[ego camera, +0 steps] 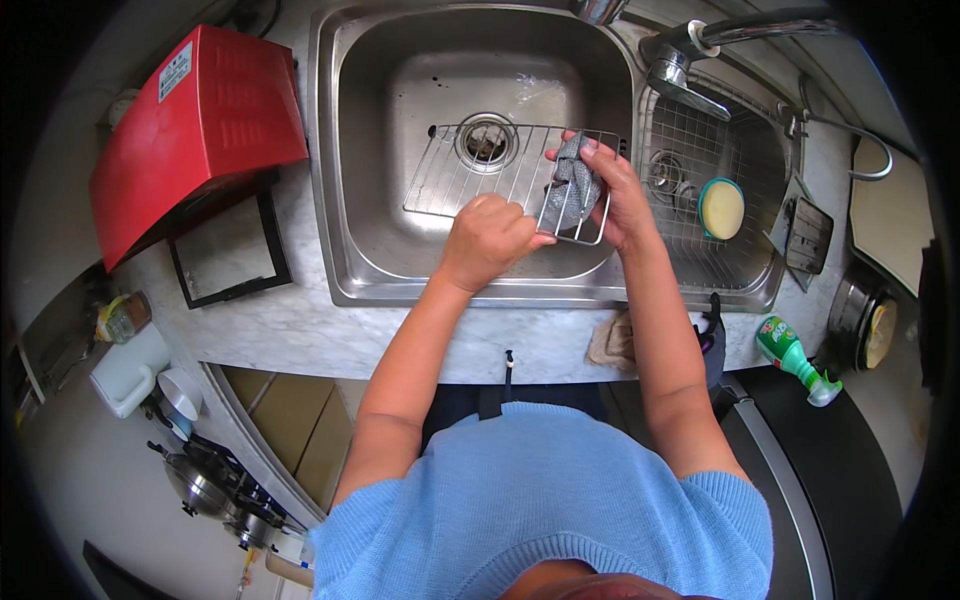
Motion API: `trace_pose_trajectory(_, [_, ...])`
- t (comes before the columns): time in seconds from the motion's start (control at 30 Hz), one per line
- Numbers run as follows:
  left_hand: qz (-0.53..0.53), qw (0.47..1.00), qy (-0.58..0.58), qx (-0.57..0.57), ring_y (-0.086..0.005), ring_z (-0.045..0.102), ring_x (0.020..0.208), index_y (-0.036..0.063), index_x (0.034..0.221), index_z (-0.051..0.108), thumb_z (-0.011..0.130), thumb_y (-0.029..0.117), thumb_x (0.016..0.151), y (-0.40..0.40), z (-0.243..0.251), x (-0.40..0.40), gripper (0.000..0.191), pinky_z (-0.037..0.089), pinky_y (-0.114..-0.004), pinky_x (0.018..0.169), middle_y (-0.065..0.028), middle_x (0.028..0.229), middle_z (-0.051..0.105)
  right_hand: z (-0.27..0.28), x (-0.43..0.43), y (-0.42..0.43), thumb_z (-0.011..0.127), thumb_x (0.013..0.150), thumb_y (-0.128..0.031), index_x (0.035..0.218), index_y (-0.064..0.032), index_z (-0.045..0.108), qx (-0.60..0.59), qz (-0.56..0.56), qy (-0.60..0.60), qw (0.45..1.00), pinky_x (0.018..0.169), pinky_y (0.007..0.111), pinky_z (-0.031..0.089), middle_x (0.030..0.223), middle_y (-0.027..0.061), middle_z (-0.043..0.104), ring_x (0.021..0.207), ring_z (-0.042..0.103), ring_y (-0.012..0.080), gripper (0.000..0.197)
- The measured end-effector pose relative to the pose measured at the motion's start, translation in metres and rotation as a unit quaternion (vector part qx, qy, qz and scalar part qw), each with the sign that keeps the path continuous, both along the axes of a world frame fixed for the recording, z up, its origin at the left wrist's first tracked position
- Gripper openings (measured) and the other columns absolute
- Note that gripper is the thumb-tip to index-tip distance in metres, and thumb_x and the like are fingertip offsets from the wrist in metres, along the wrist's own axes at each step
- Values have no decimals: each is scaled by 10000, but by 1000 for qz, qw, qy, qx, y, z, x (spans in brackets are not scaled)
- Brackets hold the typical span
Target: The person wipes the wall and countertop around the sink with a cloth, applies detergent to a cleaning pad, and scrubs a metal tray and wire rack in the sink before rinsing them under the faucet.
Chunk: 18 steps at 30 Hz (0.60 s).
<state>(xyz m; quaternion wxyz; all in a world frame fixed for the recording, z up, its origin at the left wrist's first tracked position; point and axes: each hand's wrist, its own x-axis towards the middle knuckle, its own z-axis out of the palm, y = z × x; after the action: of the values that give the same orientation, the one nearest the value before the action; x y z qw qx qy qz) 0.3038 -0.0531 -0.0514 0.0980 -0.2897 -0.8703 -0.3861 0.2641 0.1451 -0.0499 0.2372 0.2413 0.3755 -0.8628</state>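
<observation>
Over the large stainless steel sink basin [487, 75] I hold a wire rack [465, 180] of thin metal bars. My left hand [491, 240] is closed on the rack's near edge. A grey scouring cloth [574, 187] is pressed against the rack's right end by my right hand [619, 187], whose fingers wrap the cloth around the bars. Part of the cloth shows between the bars. Beneath the rack lies the sink drain [487, 142], with dark bits in its strainer. A few dark specks and a wet patch show on the basin floor.
A red toaster oven casing [240, 105] with a black-framed glass door [229, 247] stands left. The smaller basin at right holds a wire basket [720, 142] and a round sponge [724, 210]. The faucet [675, 67] overhangs it. A green spray bottle [795, 352] and brown cloth [611, 341] lie nearby.
</observation>
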Motion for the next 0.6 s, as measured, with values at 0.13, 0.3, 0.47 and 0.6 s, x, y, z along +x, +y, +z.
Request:
trace_pose_trajectory(0.13, [88, 994, -21, -66, -309, 518, 1007, 71, 1081, 546, 656, 340, 810, -4, 6, 6, 397, 403, -417, 924, -160, 1069, 513, -3, 3, 10, 515, 933, -149, 1234, -19, 460, 8, -13, 53, 998, 770, 367, 567, 1103, 185, 615, 882, 646, 220, 333])
trace_pose_trajectory(0.3, [350, 843, -246, 327, -380, 343, 1297, 99, 1407, 237, 488, 409, 940, -9, -12, -5, 614, 324, -518, 1035, -224, 1441, 226, -5, 9, 2, 515, 936, -152, 1247, -53, 463, -42, -48, 86, 994, 770, 400, 568, 1105, 178, 610, 887, 641, 219, 331])
trace_pose_trajectory(0.47, [223, 610, -363, 668, -372, 448, 1222, 118, 1350, 286, 409, 413, 974, -21, -10, -10, 494, 423, -545, 967, -173, 1407, 330, -20, 23, -16, 560, 934, -236, 1123, -31, 582, 97, 80, 40, 991, 748, 260, 488, 951, 59, 629, 828, 587, 112, 280])
trace_pose_trajectory(0.6, [264, 630, -325, 654, -360, 501, 1171, 90, 1285, 357, 378, 417, 981, -32, -8, -9, 447, 473, -529, 922, -147, 1367, 407, -36, 28, -12, 551, 922, -334, 1087, 20, 592, 394, 149, 60, 905, 769, 282, 426, 878, 80, 597, 813, 530, 160, 393])
